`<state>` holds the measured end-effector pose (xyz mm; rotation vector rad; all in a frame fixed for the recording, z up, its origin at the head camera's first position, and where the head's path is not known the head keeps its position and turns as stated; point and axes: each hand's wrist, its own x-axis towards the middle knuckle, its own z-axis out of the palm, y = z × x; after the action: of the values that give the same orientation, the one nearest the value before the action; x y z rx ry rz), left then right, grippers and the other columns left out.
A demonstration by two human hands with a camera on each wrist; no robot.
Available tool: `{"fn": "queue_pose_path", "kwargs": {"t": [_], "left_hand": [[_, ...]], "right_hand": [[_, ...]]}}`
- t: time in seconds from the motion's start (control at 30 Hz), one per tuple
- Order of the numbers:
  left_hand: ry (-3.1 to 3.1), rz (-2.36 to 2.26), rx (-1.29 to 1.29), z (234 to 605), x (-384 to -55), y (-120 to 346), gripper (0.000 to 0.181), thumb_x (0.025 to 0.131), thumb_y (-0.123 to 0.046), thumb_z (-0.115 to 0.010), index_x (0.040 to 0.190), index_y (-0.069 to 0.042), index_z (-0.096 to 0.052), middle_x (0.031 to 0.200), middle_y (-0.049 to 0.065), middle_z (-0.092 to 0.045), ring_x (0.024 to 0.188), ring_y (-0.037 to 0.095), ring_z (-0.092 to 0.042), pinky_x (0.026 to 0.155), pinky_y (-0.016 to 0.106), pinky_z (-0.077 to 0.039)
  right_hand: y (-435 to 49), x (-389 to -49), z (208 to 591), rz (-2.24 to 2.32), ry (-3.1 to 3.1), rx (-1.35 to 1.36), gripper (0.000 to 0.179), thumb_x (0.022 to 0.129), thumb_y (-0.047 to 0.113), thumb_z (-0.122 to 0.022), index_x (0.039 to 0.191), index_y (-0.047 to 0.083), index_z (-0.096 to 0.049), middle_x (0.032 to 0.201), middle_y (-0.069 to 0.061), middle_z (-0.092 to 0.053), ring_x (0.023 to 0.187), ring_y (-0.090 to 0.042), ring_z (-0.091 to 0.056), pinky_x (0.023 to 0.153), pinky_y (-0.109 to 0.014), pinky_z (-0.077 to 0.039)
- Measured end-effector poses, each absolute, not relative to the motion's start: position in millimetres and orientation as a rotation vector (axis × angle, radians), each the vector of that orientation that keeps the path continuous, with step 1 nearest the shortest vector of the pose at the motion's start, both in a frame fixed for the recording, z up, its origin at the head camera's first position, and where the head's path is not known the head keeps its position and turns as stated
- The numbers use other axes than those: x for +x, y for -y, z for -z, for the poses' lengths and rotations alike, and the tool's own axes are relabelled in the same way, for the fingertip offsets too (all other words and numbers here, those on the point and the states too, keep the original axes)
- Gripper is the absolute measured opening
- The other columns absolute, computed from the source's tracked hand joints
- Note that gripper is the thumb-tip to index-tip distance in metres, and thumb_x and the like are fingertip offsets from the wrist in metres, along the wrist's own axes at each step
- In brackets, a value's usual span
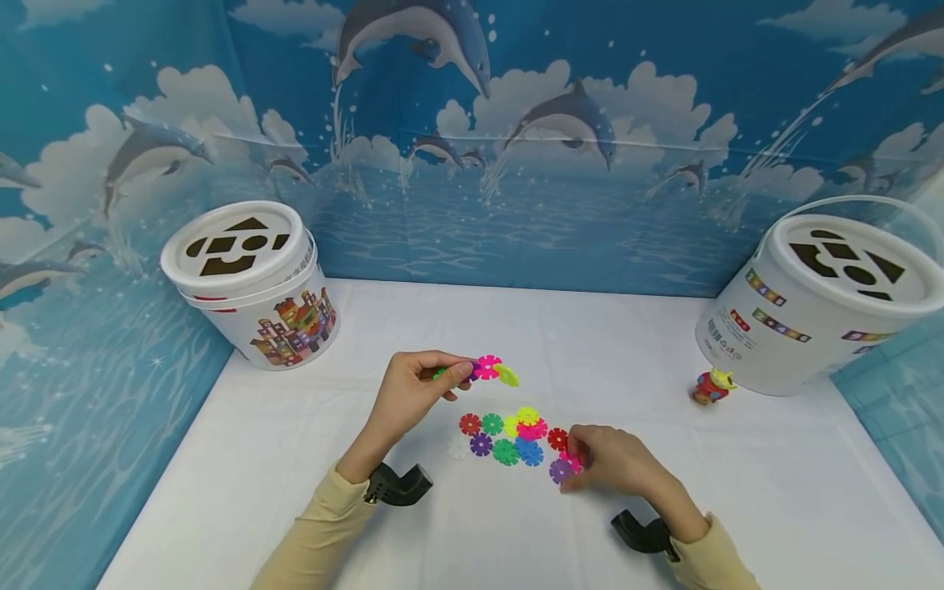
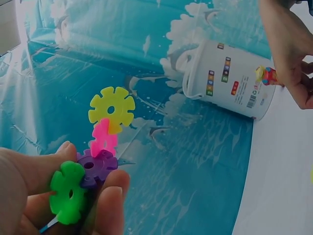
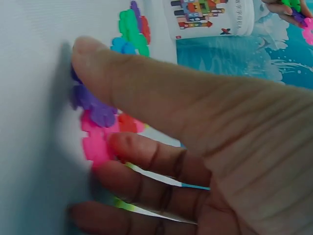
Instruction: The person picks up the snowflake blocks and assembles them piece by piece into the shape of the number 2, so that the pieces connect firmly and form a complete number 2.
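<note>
- White plastic bucket (image 1: pixel 251 288) off at far left of the table (image 1: pixel 383 328), well apart from the discs.
- Left grip (image 1: pixel 415 392) next, thumb and fingers clamped on the left part of a chain of discs (image 1: pixel 487 366), held up off the table.
- Down the chain: green disc (image 2: pixel 62 194), purple disc (image 2: pixel 101 169), pink disc (image 2: pixel 100 134), then yellow disc (image 2: pixel 120 110) at the free end. Long axis roughly left-right in the head view, free end aimed right, away from the left palm.
- Loose discs (image 1: pixel 509 456) flat on the table below the chain, between both hands.
- Loose purple disc (image 3: pixel 95 105) overlapping a loose pink disc (image 3: pixel 97 146) at the right edge of that bunch. Below and right of the yellow end, not touching it. Probably the gap that matters most.
- Right grip (image 1: pixel 618 463) way nearer to that pair: thumb at the purple, fingertip at the pink. Can't tell if pinched or just touching.
- Little toy figure (image 1: pixel 712 388) farther right, beside another bucket (image 1: pixel 789 328).
</note>
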<state>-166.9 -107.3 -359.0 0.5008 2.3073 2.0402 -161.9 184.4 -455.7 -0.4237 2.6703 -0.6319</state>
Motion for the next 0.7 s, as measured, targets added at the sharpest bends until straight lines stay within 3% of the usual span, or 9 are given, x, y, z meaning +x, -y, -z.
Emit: {"fn": "queue_pose_path", "kwargs": {"t": [0.17, 0.33, 0.47, 0.57, 0.7], "left_hand": [[-2.289, -2.056, 0.498, 377.3, -176.5, 109.0, 0.016, 0.090, -0.006, -0.065, 0.099, 0.004, -0.072, 0.090, 0.022, -0.069, 0.080, 0.029, -0.065, 0.064, 0.035, -0.056], [-2.305, -2.056, 0.558, 385.6, -180.5, 110.8, 0.018, 0.088, -0.015, -0.068, 0.099, -0.002, -0.074, 0.088, 0.012, -0.071, 0.078, 0.021, -0.066, 0.063, 0.035, -0.056], [-2.315, -2.040, 0.588, 378.3, -176.3, 110.5, 0.018, 0.088, -0.013, -0.068, 0.101, -0.001, -0.073, 0.087, 0.007, -0.071, 0.078, 0.021, -0.066, 0.064, 0.036, -0.056], [-2.304, -2.035, 0.598, 371.5, -172.3, 109.9, 0.017, 0.088, -0.006, -0.067, 0.102, 0.003, -0.071, 0.089, 0.010, -0.071, 0.079, 0.025, -0.066, 0.065, 0.036, -0.056], [-2.281, -2.043, 0.616, 366.7, -169.9, 108.8, 0.017, 0.088, -0.001, -0.066, 0.102, 0.007, -0.070, 0.088, 0.016, -0.070, 0.077, 0.024, -0.066, 0.065, 0.035, -0.056]], "right_hand": [[-183.6, -161.6, 460.6, 0.637, -2.680, -0.433, 0.038, 0.062, 0.028, -0.089, 0.075, 0.018, -0.055, 0.064, 0.005, -0.047, 0.061, -0.014, -0.044, 0.055, -0.030, -0.036], [-183.0, -160.7, 462.6, 0.661, -2.678, -0.447, 0.034, 0.064, 0.025, -0.088, 0.076, 0.019, -0.057, 0.065, 0.006, -0.047, 0.062, -0.013, -0.045, 0.055, -0.030, -0.037], [-182.0, -159.1, 462.6, 0.683, -2.702, -0.491, 0.036, 0.067, 0.036, -0.085, 0.076, 0.018, -0.055, 0.063, 0.007, -0.046, 0.060, -0.012, -0.044, 0.053, -0.027, -0.035], [-178.2, -158.1, 464.2, 0.693, -2.737, -0.513, 0.042, 0.068, 0.045, -0.083, 0.075, 0.017, -0.053, 0.062, 0.008, -0.044, 0.058, -0.011, -0.042, 0.051, -0.026, -0.032], [-173.6, -157.8, 468.1, 0.711, -2.753, -0.493, 0.041, 0.068, 0.042, -0.084, 0.073, 0.017, -0.052, 0.061, 0.008, -0.044, 0.056, -0.011, -0.042, 0.050, -0.025, -0.032]]}}
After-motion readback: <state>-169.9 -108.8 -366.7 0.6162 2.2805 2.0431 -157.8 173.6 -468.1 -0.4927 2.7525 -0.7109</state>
